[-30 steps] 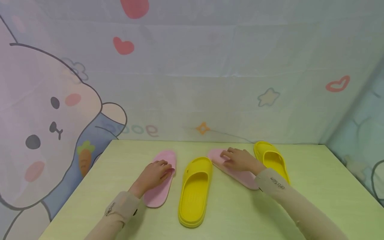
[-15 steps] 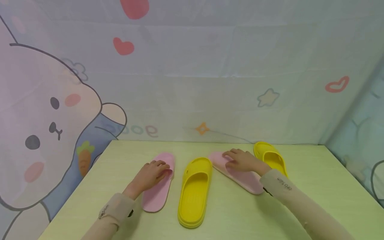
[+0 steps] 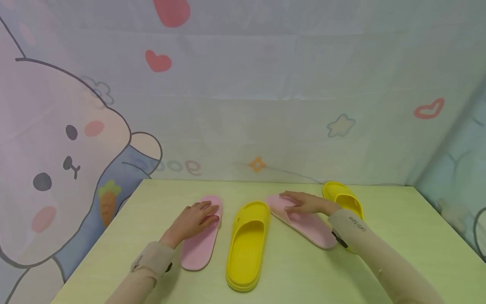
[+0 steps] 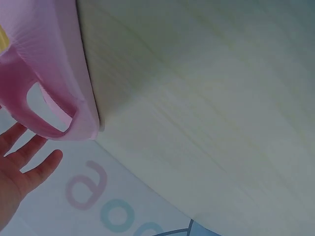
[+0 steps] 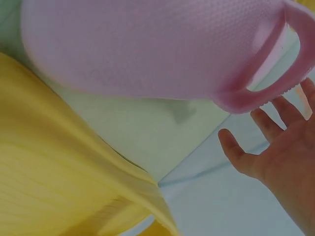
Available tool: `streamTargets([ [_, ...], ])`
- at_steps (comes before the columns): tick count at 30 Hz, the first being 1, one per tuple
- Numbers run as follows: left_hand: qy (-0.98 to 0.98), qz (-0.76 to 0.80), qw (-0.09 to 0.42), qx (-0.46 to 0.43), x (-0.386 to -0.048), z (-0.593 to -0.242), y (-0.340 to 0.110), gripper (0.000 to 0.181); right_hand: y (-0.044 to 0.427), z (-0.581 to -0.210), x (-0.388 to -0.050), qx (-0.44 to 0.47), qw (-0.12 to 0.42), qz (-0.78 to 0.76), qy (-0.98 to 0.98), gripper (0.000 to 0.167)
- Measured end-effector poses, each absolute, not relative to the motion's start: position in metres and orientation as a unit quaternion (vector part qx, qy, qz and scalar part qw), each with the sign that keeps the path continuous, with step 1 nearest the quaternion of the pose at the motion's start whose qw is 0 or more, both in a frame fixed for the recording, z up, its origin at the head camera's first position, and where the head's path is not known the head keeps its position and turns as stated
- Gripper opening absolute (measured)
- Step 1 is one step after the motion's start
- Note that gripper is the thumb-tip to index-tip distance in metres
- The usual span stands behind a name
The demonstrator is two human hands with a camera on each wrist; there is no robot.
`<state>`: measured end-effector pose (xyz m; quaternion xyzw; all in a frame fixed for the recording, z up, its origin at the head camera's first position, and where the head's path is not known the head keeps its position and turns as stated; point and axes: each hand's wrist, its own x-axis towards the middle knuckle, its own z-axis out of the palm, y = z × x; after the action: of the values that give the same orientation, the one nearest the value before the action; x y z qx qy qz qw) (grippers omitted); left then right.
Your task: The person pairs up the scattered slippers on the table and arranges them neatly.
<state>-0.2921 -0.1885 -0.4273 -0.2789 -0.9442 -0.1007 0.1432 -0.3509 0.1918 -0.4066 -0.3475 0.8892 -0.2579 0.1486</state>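
In the head view, a pink slipper (image 3: pixel 196 252) lies on the left, heel toward me. My left hand (image 3: pixel 191 221) is over its strap, fingers spread and relaxed. The left wrist view shows this hand (image 4: pixel 22 179) apart from the strap edge of the pink slipper (image 4: pixel 54 44). Farther right, a second pink slipper (image 3: pixel 313 229) lies slanted. Over its strap my right hand (image 3: pixel 308 202) has its fingers extended; in the right wrist view the hand (image 5: pixel 288 150) is beside the strap of that pink slipper (image 5: pixel 138 49). Whether the fingertips touch it I cannot tell.
Between the pink slippers lies a yellow slipper (image 3: pixel 244 257). Another yellow slipper (image 3: pixel 339 192) is at the back right, partly behind my right forearm. All are on a pale wooden table (image 3: pixel 152 219), with a printed cloth (image 3: pixel 243 105) hanging behind it.
Both pink slippers slid slightly toward me at first, under my curled fingers. Since then the fingers of both hands have straightened and let go of the straps.
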Motion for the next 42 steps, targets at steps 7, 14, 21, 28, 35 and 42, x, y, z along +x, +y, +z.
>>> streamTargets([
  [7,-0.947,-0.102,0.124,-0.277,-0.296,-0.431,-0.189,0.043,0.186,-0.410,-0.354,-0.378,0.129,-0.208,0.893,0.058],
  [14,-0.953,-0.090,0.109,-0.269,-0.294,-0.432,-0.188,0.047,0.184,-0.414,-0.355,-0.373,0.088,-0.157,0.910,0.055],
  [21,-0.952,-0.067,0.129,-0.271,-0.292,-0.430,-0.188,0.038,0.181,-0.411,-0.349,-0.328,0.047,-0.125,0.935,0.056],
  [28,-0.951,-0.048,0.153,-0.264,-0.289,-0.433,-0.194,0.030,0.183,-0.409,-0.347,-0.333,0.017,-0.099,0.938,0.055],
  [35,-0.952,-0.036,0.163,-0.259,-0.283,-0.433,-0.196,0.029,0.187,-0.406,-0.346,-0.369,-0.009,-0.087,0.925,0.052],
  [42,-0.953,-0.038,0.164,-0.252,-0.279,-0.429,-0.199,0.031,0.191,-0.398,-0.343,-0.364,0.004,-0.077,0.928,0.053],
])
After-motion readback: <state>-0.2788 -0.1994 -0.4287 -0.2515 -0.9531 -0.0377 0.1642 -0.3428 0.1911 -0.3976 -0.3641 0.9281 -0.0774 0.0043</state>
